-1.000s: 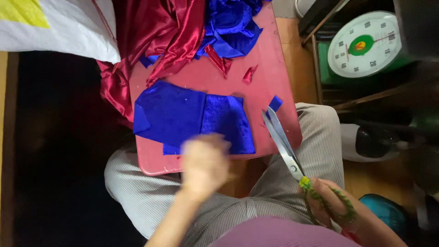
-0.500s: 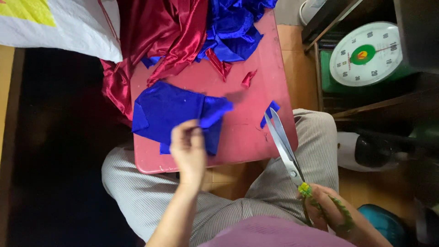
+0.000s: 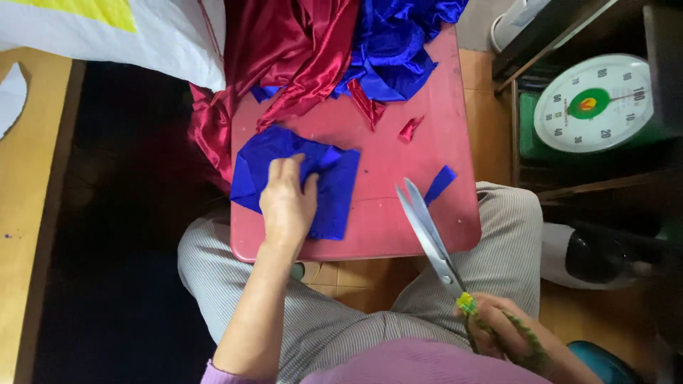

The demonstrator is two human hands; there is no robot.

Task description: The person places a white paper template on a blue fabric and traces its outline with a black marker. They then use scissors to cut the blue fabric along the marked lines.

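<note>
The left hand point(image 3: 287, 201) lies palm down on a folded piece of blue cloth point(image 3: 334, 192), fingers spread and pressing it flat against the pink board point(image 3: 398, 153) that rests across the person's lap; it pins the cloth rather than clenching it. The cloth spreads out to both sides of that hand, with its far edge just beyond the fingertips and its near edge reaching down toward the wrist. The right hand point(image 3: 501, 338) is wrapped around the yarn-bound handles of a pair of scissors point(image 3: 427, 231), whose blades look nearly closed and point away from the grip, over the board, with their tips near the right edge of the cloth but not touching it. Past the scissor tips lie a small blue scrap point(image 3: 440, 185) and red scraps point(image 3: 410, 129); farther off are heaps of red satin point(image 3: 284, 50) and blue satin point(image 3: 398, 43). To do this well, I judge the layers should be smoothed and their edges lined up under the pressing hand, fingers kept clear of the cutting line, before the blades open.
</note>
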